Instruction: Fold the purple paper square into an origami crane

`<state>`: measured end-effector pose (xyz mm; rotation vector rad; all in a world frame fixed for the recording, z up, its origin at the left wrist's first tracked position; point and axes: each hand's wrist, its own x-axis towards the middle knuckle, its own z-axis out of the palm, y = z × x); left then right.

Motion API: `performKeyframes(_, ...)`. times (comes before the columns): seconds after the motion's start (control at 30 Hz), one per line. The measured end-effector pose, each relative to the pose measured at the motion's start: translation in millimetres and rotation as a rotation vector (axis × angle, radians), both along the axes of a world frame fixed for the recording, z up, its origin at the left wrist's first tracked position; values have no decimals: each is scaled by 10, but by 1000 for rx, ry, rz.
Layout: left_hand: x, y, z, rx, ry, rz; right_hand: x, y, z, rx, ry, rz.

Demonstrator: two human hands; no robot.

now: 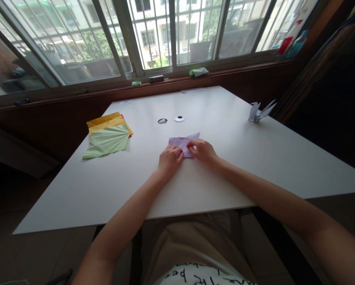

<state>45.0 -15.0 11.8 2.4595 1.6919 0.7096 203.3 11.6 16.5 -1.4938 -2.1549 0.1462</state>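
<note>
A small sheet of purple origami paper point(181, 141), creased and partly folded, lies on the white table in front of me. My left hand point(170, 158) rests on its lower left edge with the fingers curled and closed on the paper. At the right side, my right hand point(203, 151) has thumb and fingertips brought together on the paper, pinching it. One pointed corner of the sheet sticks up toward the upper right. The fingers hide part of the lower edge.
On the left of the table point(130, 190) lie pale green pleated paper point(107, 140) and yellow paper point(104, 120). A grey folded paper crane point(258, 113) stands at the right. Two round discs, a darker one point(162, 121) and a white one point(179, 118), sit beyond my hands. Barred windows are behind.
</note>
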Motion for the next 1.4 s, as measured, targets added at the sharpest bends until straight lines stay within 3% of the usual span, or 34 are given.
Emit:
performKeyframes(0.73,15,-3,10,-12,79,-7,3,12,-9,9,-23,70)
performKeyframes(1.4,-4,16,-13,-7,65,-16,-5,-1,-1,0,-32,50)
